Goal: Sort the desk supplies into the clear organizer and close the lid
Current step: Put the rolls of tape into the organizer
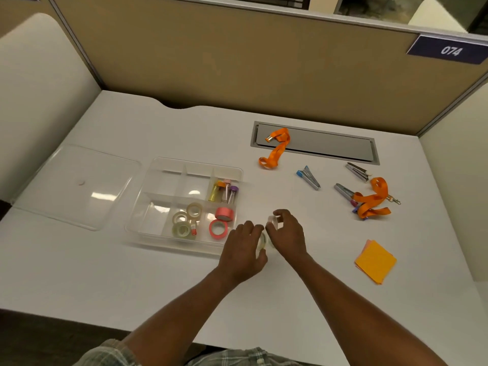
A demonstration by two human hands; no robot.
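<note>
The clear organizer (158, 167) lies open on the white desk, left of centre. It holds clear tape rolls (184, 220), two pink tape rolls (221, 220) and small tubes (224, 191). Its clear lid (76, 186) lies flat to the left. Just right of the organizer, my left hand (241, 253) grips a clear tape roll (262, 241). My right hand (286, 231) pinches another clear tape roll (272, 221) beside it. Both hands are close together above the desk.
Loose on the desk's right side: an orange lanyard (276, 149), a blue-ended stapler (309, 177), two more staplers (357, 171) (343, 192), a second orange lanyard (372, 199) and orange sticky notes (375, 261). A grey cable hatch (330, 146) sits at the back. Partition walls enclose the desk.
</note>
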